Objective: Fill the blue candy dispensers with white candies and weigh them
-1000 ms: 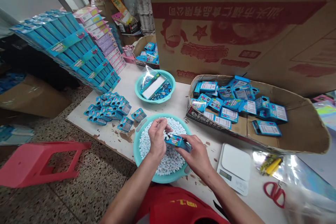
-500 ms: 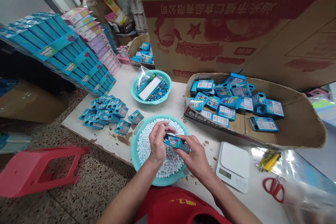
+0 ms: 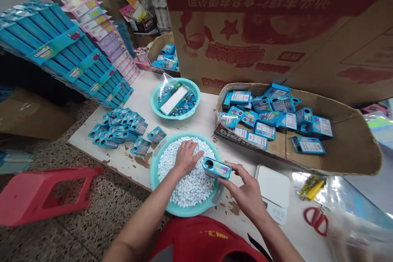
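My right hand (image 3: 245, 190) grips a small blue candy box (image 3: 217, 168) by its right end, thumb below and fingers above. The box lies on its side over the right rim of a turquoise basin (image 3: 154, 188), its dark round hole facing left. Small pale candies (image 3: 190, 190) fill the basin. My left hand (image 3: 186, 157) rests on them, palm down, thumb apart from the fingers; some fingertips are partly hidden among the candies. Left of the basin lie two loose candy boxes (image 3: 156, 134) and a pile of similar boxes (image 3: 118, 127).
A cardboard tray (image 3: 346, 139) holds several blue boxes at the right. Nearby are a white scale (image 3: 272, 184) and red-handled scissors (image 3: 316, 220). Another basin (image 3: 155, 108) stands behind, with display boxes (image 3: 70, 53) stacked at left. A red stool (image 3: 37, 196) is beside the table.
My left hand has left the box and dropped onto the candies. My right hand has carried the box slightly right, turning its hole into view. The camera view has shifted slightly.
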The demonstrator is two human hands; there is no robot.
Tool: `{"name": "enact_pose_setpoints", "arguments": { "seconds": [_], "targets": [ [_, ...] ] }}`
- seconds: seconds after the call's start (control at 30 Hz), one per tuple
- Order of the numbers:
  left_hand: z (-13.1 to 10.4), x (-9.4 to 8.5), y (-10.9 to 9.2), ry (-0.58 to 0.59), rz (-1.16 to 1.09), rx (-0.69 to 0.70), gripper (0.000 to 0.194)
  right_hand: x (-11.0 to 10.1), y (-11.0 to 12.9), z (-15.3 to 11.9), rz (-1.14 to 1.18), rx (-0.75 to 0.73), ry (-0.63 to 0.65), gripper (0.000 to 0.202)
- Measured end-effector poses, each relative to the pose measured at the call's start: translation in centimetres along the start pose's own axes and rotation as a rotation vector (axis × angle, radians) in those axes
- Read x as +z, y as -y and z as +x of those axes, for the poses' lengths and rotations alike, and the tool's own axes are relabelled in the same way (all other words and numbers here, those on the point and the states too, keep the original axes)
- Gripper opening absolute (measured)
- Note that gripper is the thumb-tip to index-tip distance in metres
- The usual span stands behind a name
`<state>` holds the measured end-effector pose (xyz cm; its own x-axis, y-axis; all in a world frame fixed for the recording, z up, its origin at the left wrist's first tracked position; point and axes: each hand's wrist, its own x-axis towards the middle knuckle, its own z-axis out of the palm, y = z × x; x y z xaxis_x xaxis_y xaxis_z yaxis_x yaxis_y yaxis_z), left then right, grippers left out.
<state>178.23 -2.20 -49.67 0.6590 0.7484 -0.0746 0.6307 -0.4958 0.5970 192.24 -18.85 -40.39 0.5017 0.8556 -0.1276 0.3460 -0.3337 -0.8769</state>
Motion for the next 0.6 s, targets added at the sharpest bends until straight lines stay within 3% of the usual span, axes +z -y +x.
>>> {"name": "enact_pose_setpoints", "arguments": {
  "seconds": [0.17,0.3,0.43,0.53,0.6],
  "targets": [
    [-2.1,0.2,-0.6,0.077,0.25,-0.077,0.034,0.3,-0.7,0.2,-0.001,0.069,-0.024,0.031],
    [-2.6,0.5,0.1,-0.037,0.116,-0.142,0.025,0.8,-1.2,0.3,-0.001,0.1,-0.012,0.033],
    [-2.3,0.1,0.5,-0.193,-0.403,-0.339,0.021,1.0,-0.9,0.2,-0.05,0.08,0.006,0.034],
    [-2.4,-1.7,-0.3,-0.174,-1.018,-0.625,0.028,1.1,-0.4,0.1,-0.132,0.004,0.038,0.031],
    [-2.7,-3.3,-1.3,-0.156,-1.375,-0.711,0.028,1.4,0.0,0.1,-0.202,-0.069,0.061,0.03]
  ]
}}
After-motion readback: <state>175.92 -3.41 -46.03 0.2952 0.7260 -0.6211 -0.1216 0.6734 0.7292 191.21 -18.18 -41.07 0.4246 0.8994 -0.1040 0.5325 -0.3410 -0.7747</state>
